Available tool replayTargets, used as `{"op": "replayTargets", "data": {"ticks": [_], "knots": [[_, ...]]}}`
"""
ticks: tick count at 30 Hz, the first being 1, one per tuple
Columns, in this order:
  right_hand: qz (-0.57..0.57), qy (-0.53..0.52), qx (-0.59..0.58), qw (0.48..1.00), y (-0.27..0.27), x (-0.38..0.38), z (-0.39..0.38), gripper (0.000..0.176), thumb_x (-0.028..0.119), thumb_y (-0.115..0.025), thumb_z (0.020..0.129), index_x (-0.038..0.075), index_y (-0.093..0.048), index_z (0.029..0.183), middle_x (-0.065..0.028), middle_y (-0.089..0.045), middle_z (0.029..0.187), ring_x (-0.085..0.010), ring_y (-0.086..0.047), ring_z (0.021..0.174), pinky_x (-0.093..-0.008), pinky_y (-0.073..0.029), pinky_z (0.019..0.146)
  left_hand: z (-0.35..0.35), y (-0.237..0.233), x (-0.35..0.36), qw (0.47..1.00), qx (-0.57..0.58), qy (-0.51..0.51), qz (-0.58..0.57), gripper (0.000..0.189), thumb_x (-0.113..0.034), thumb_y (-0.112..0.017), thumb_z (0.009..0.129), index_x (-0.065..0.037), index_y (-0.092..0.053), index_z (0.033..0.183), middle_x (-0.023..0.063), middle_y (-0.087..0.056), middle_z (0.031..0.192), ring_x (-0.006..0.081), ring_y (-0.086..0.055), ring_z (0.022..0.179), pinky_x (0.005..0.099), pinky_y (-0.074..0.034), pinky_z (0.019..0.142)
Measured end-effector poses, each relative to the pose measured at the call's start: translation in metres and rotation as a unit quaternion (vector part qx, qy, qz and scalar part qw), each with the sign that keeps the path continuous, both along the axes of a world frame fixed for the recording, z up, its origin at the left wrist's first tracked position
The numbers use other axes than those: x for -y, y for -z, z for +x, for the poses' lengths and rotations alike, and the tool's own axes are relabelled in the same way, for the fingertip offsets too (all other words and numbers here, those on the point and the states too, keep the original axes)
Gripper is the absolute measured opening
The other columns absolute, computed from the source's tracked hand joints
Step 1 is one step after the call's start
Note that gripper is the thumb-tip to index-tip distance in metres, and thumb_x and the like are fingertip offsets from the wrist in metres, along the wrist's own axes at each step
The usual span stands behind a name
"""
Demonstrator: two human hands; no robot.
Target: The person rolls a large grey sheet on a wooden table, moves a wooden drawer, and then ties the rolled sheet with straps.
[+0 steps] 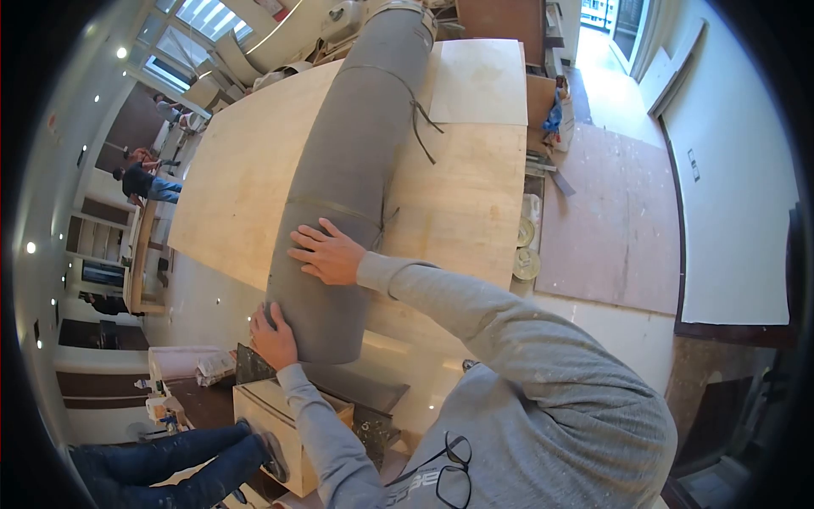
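Note:
A long grey roll point(360, 110) of sheet material lies across pale plywood boards, tied round with thin cords point(360, 69). My right hand point(329, 256) rests on top of the roll with its fingers spread, near one of the cords. Lower down, my left hand point(273, 338) lies against the side of the roll close to its near end, thumb and fingers apart. Both hands touch the roll without gripping it. The plywood point(246, 170) shows on both sides of the roll.
A wooden box point(271, 433) stands below the roll's near end, with a person's jeans-clad legs point(178, 462) beside it. Round cans point(526, 263) sit by the plywood's right edge. A pinkish board point(610, 212) lies on the floor. Other people point(148, 182) are farther off at left.

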State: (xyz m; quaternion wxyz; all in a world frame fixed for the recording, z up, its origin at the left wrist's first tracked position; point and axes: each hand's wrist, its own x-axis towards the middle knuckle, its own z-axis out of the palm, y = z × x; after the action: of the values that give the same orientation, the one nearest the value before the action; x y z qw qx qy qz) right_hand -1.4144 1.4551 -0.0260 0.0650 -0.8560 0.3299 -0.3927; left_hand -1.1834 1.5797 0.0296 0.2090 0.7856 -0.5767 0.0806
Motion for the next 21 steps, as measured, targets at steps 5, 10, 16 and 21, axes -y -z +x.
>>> {"op": "replayTargets", "data": {"ticks": [5,10,16,21], "knots": [[-0.006,0.023,-0.001,1.0,0.002,0.008,0.019,0.049,0.04,-0.056,0.107,0.018,-0.057,0.15,-0.0114,-0.044,0.163,-0.0313,-0.033,0.156,-0.0667,-0.02,0.126,-0.065,0.006,-0.019,0.985,0.163,0.04,-0.028,0.082,-0.071,-0.066,0.094,-0.014,-0.057,0.152,0.0205,-0.055,0.141,0.039,-0.051,0.135,0.0587,-0.034,0.114],[0.002,0.03,-0.015,0.999,-0.002,0.003,0.014,0.05,0.04,-0.053,0.108,0.018,-0.054,0.153,-0.0092,-0.042,0.166,-0.03,-0.03,0.159,-0.0674,-0.016,0.127,-0.068,0.007,-0.024,0.981,0.188,0.047,-0.03,0.09,-0.078,-0.063,0.091,-0.018,-0.052,0.156,0.0189,-0.052,0.144,0.0381,-0.05,0.135,0.0582,-0.034,0.114],[0.014,0.028,-0.022,0.999,0.002,-0.002,0.003,0.051,0.041,-0.05,0.11,0.02,-0.051,0.157,-0.0071,-0.039,0.169,-0.0281,-0.027,0.161,-0.0659,-0.014,0.128,-0.081,0.011,-0.031,0.974,0.216,0.047,-0.05,0.091,-0.081,-0.059,0.092,-0.018,-0.051,0.158,0.0191,-0.052,0.145,0.0374,-0.051,0.133,0.0566,-0.033,0.114],[0.008,0.024,-0.01,1.0,0.005,-0.004,0.002,0.051,0.041,-0.05,0.11,0.02,-0.051,0.156,-0.0088,-0.039,0.168,-0.0301,-0.028,0.16,-0.0672,-0.016,0.128,-0.082,0.015,-0.034,0.982,0.182,0.043,-0.033,0.093,-0.079,-0.064,0.089,-0.019,-0.049,0.159,0.0194,-0.048,0.149,0.0384,-0.044,0.141,0.0648,-0.028,0.117]]}}
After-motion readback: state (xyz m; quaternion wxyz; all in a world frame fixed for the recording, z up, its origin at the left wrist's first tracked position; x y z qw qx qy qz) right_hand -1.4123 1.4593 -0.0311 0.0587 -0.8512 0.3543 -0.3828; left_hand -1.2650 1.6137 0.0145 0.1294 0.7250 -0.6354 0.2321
